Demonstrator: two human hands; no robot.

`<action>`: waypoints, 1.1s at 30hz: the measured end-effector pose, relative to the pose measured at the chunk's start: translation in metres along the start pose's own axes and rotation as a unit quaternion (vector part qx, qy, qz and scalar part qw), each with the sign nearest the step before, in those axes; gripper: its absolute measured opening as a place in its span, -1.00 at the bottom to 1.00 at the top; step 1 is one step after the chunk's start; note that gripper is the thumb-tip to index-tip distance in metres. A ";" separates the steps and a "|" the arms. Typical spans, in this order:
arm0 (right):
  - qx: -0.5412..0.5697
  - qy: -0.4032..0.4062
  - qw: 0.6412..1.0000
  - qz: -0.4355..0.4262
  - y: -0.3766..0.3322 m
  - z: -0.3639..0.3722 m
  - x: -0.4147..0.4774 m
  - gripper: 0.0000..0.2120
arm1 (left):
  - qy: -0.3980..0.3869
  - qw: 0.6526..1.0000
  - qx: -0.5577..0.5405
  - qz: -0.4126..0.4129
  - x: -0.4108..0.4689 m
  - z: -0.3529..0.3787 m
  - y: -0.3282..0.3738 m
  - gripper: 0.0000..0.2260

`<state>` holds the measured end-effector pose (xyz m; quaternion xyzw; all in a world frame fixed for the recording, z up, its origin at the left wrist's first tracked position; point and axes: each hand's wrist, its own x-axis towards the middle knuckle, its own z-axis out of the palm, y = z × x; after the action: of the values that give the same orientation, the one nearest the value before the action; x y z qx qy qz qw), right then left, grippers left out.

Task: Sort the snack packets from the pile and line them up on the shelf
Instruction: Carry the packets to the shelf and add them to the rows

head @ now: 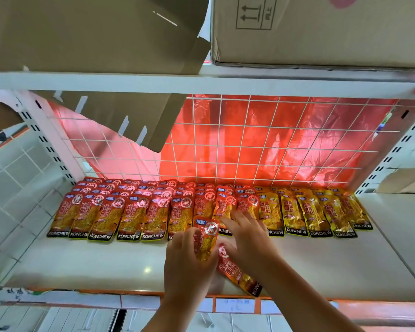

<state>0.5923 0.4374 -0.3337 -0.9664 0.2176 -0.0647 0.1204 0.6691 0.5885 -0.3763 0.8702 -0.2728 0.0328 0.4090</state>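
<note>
Red pkt (205, 238) in L hand (189, 262) grip; R hand (248, 238) fingers straight, spread, over pkt row (130, 219).

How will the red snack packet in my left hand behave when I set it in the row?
The red packet in your left hand looks thin and flat, so probably light and somewhat floppy. Its glossy foil may slide easily on the smooth white shelf. Lying flat like the row behind, it should not roll or tip.
</note>
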 end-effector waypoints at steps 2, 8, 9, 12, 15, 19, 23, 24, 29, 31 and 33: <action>-0.015 -0.042 0.999 0.011 -0.004 -0.001 0.020 -0.36 | 0.000 1.000 0.006 -0.004 0.000 0.000 -0.002 -0.57; -0.065 -0.090 0.994 0.012 0.001 -0.004 0.057 -0.25 | -0.004 1.000 0.014 0.018 0.000 -0.002 -0.003 -0.58; -0.074 -0.095 0.993 0.009 0.002 -0.003 0.059 -0.24 | -0.004 1.000 0.015 0.021 0.000 -0.002 -0.002 -0.58; -0.092 -0.113 0.989 -0.010 0.006 -0.003 0.063 -0.23 | -0.007 1.000 0.015 0.026 -0.001 -0.003 -0.003 -0.57; -0.098 -0.121 0.988 -0.026 0.009 -0.006 0.064 -0.23 | -0.011 1.000 0.010 0.025 -0.001 -0.004 -0.003 -0.56; -0.082 -0.130 0.988 -0.030 0.010 -0.009 0.064 -0.22 | -0.017 0.999 0.015 0.026 -0.001 -0.004 -0.003 -0.55; -0.032 -0.088 0.996 0.006 0.022 -0.023 0.061 -0.23 | -0.013 0.999 0.020 0.031 -0.001 -0.002 -0.005 -0.56; -0.026 -0.078 0.996 0.019 0.029 -0.028 0.059 -0.23 | -0.014 0.999 0.020 0.030 -0.001 -0.002 -0.005 -0.56; -0.106 -0.125 0.986 0.019 0.052 -0.034 0.054 -0.18 | -0.018 0.999 0.024 0.042 -0.001 -0.002 -0.004 -0.55; -0.121 -0.139 0.983 0.007 0.054 -0.031 0.056 -0.17 | -0.020 0.999 0.024 0.043 -0.001 -0.002 -0.004 -0.55; -0.122 -0.153 0.981 0.002 0.054 -0.031 0.056 -0.14 | -0.021 0.999 0.025 0.040 -0.001 -0.001 -0.005 -0.55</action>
<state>0.6156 0.3594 -0.3141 -0.9720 0.2045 0.1112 0.0334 0.6707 0.5923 -0.3790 0.8688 -0.3150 0.0378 0.3801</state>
